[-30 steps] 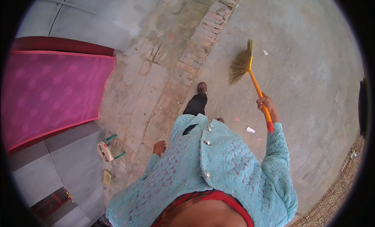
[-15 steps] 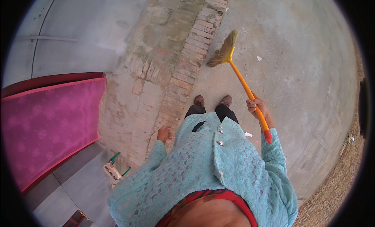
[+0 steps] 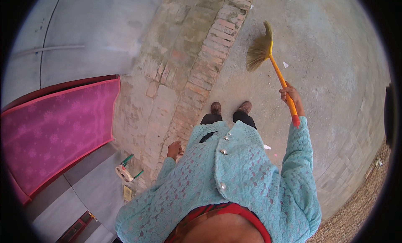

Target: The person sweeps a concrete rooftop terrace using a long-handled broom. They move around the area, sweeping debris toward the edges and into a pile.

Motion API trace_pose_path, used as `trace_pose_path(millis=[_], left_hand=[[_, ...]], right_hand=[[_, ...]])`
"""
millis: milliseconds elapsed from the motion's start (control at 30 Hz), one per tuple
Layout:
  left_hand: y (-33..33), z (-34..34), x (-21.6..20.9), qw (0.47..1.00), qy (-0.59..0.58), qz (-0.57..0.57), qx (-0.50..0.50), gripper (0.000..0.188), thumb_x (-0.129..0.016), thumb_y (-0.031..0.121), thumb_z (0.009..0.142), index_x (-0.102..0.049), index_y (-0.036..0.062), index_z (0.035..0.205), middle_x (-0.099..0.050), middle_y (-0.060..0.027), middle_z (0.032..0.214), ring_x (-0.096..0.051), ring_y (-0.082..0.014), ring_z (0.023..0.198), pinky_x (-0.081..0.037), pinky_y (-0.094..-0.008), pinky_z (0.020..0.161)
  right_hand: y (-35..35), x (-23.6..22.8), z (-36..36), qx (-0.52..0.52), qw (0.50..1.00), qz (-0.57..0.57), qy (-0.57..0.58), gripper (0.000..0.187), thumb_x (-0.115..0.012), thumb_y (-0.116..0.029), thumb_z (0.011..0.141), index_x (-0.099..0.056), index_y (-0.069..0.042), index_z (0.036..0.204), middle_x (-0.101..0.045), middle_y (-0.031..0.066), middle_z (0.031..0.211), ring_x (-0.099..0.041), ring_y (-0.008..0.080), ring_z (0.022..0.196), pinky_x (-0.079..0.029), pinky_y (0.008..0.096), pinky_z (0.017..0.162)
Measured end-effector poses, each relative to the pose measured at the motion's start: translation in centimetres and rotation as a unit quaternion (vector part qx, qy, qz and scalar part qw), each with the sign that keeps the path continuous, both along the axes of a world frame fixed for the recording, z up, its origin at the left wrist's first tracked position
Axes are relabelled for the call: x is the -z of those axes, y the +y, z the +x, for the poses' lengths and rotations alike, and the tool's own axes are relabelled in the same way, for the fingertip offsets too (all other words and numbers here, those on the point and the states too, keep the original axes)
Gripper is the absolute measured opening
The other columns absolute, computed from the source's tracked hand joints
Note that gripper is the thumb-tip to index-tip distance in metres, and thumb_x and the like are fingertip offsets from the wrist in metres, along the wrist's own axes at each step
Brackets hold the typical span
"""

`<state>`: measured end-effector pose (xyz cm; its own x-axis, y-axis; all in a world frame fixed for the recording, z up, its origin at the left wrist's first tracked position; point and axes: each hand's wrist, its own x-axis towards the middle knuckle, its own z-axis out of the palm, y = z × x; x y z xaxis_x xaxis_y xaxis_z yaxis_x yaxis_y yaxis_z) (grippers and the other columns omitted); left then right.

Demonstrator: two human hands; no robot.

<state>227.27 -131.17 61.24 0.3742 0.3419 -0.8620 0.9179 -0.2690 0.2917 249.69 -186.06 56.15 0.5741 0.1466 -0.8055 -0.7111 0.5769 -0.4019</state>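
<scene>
My right hand [image 3: 290, 95] is wrapped round the orange handle of a broom [image 3: 278, 70], near its red end cap. The broom reaches away from me, with a yellow collar and straw-coloured bristles fanned out to the left over the concrete floor. My left hand [image 3: 174, 150] hangs beside my light blue knitted cardigan, fingers loosely curled, with nothing visible in them. A small white scrap [image 3: 285, 64] lies right of the broom's collar, and another pale scrap [image 3: 267, 147] lies by the cardigan's right edge.
A strip of worn bricks [image 3: 213, 54] runs along the concrete floor [image 3: 335, 96]. To the left, a pink patterned cloth [image 3: 58, 134] hangs in an opening between grey walls. Below it stands a small white and green object [image 3: 124, 172]. A brick surface [image 3: 356, 205] borders the lower right.
My right hand has moved the broom farther out and to the right, its bristles shifting away from the brick strip. My left hand stays by my side.
</scene>
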Motion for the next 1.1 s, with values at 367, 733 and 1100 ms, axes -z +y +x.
trace_pose_path(millis=[367, 733, 1100], left_hand=[[-2.8, 7.8, 0.3, 0.999, -0.016, -0.043, -0.028, 0.034, -0.045, 0.009, 0.075, -0.047, 0.0031, 0.109, -0.049, -0.0054, 0.064, -0.05, -0.0149, 0.046, -0.047, -0.0313, 0.042], [-6.6, 16.1, -4.8, 0.995, -0.062, -0.079, 0.026, 0.038, -0.043, 0.007, 0.074, -0.045, 0.0021, 0.111, -0.049, -0.0039, 0.065, -0.05, -0.0132, 0.048, -0.046, -0.0294, 0.041], [-8.3, 20.9, -3.4, 0.99, -0.018, -0.059, 0.129, 0.038, -0.043, 0.009, 0.074, -0.044, 0.002, 0.112, -0.05, -0.004, 0.063, -0.05, -0.0123, 0.046, -0.044, -0.0263, 0.039]], right_hand=[[2.9, -7.9, -6.0, 0.094, 0.983, 0.155, -0.023, 0.078, -0.044, 0.008, 0.069, -0.006, -0.023, 0.131, -0.037, 0.0032, 0.062, -0.035, 0.0061, 0.043, -0.032, 0.017, 0.037], [-2.6, -6.6, -11.8, 0.093, 0.993, 0.023, 0.068, 0.078, -0.047, 0.008, 0.065, -0.01, -0.014, 0.13, -0.042, 0.0041, 0.059, -0.04, 0.0098, 0.041, -0.035, 0.0207, 0.036], [-6.6, -13.4, -13.0, 0.204, 0.959, -0.195, -0.01, 0.068, -0.045, 0.006, 0.063, -0.023, -0.005, 0.126, -0.044, 0.0011, 0.061, -0.041, 0.0072, 0.043, -0.036, 0.018, 0.037]])
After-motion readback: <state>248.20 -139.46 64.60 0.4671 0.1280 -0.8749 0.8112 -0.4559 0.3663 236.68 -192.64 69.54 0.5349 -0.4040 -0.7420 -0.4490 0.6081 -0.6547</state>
